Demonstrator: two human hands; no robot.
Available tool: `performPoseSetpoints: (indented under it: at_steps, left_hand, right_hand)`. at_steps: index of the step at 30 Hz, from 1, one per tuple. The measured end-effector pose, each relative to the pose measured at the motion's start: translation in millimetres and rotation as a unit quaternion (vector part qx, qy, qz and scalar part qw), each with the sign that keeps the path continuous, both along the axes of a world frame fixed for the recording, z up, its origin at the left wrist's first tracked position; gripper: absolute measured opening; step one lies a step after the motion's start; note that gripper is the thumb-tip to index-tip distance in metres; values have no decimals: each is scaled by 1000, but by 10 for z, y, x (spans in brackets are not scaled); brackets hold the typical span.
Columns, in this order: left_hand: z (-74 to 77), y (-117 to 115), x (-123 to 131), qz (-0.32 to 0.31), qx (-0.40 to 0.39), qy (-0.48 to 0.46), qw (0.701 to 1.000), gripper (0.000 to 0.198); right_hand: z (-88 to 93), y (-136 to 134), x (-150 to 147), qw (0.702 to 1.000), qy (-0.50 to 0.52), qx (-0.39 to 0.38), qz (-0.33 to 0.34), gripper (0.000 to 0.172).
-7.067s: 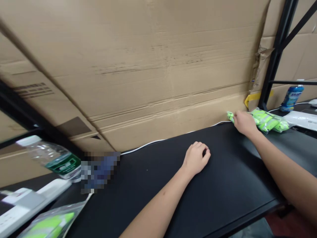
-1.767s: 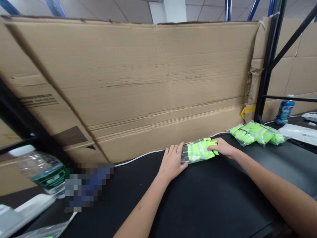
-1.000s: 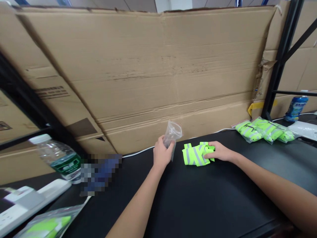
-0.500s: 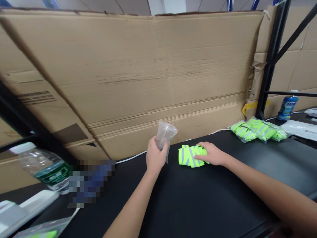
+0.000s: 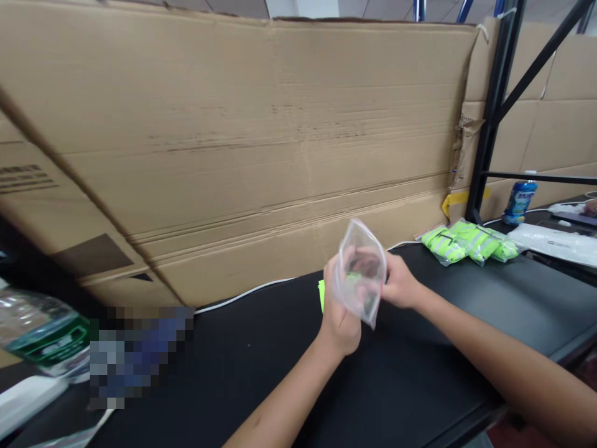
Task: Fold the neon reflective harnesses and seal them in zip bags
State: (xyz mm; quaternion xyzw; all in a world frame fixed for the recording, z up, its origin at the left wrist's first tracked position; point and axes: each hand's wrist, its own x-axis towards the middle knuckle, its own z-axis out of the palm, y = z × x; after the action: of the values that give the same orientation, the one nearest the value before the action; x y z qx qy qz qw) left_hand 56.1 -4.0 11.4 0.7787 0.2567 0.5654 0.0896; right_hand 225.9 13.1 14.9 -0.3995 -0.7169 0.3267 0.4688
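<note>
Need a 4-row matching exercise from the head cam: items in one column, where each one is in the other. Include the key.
Items:
1. Clear plastic bag
2. Blue bottle
3. Packs of neon-yellow reflective fabric
4. White cable

Places:
A. Standing beyond the black steel upright
B. Along the back edge of the black table, against the cardboard sheet
C. Held up between the left hand and right hand
D. Lying grouped on the table, right of the hands

Pairs: 1-C, 2-A, 3-D, 4-B
</note>
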Motion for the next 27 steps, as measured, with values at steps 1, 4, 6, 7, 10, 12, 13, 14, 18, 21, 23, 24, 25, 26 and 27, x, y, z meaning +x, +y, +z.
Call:
performPoseSetpoints:
  at_steps: [1, 4, 6, 7, 10, 12, 13, 14, 18, 21, 23, 24, 25, 26, 27]
  left_hand:
    - [-33, 27, -32, 38, 15, 27, 999, 55]
    - [-144, 192, -193, 120, 88, 164, 975, 62]
    - [-182, 317, -304, 131, 118, 268, 947, 47]
    - [-186, 370, -351, 133, 115, 307, 936, 38]
    - [-157, 470, -458, 148, 58, 348, 924, 31]
    - [-131, 489, -506, 157, 33, 351, 923, 33]
    - [-121, 488, -525, 164, 27, 352, 921, 35]
    - [-113, 483, -542, 174, 20, 352, 919, 36]
    - [-103, 442, -588, 240, -74, 336, 908, 40]
    - [-122, 432, -607, 239, -190, 316, 898, 43]
    - [-151, 443, -623, 221, -230, 306, 897, 44]
    - [-169, 452, -634, 211, -239, 305, 898, 45]
    - [-189, 463, -649, 201, -244, 305, 899, 45]
    - [-208, 473, -666, 189, -248, 306, 899, 46]
    - [-227, 481, -686, 176, -253, 305, 901, 46]
  right_hand:
    - [9, 65, 96, 998, -14, 37, -50, 59]
    - [32, 287, 544, 950, -71, 99, -288, 43]
    - [55, 399, 909, 914, -78, 100, -385, 45]
    - [67, 435, 1088, 893, -84, 98, -431, 44]
    - [82, 473, 1555, 831, -104, 71, -542, 48]
    - [70, 466, 1779, 806, -113, 53, -578, 56]
    - [60, 459, 1858, 800, -118, 47, -586, 62]
    - [51, 453, 1910, 797, -123, 46, -590, 67]
    - [63, 445, 1794, 806, -135, 75, -572, 71]
    - [78, 432, 1359, 874, -160, 92, -450, 51]
    - [34, 394, 977, 926, -194, 96, -310, 37]
    - [-10, 367, 787, 941, -210, 98, -247, 35]
    - [-65, 338, 610, 951, -222, 97, -193, 36]
    - [-129, 310, 454, 958, -229, 91, -146, 38]
    - [-195, 287, 325, 963, -234, 82, -106, 40]
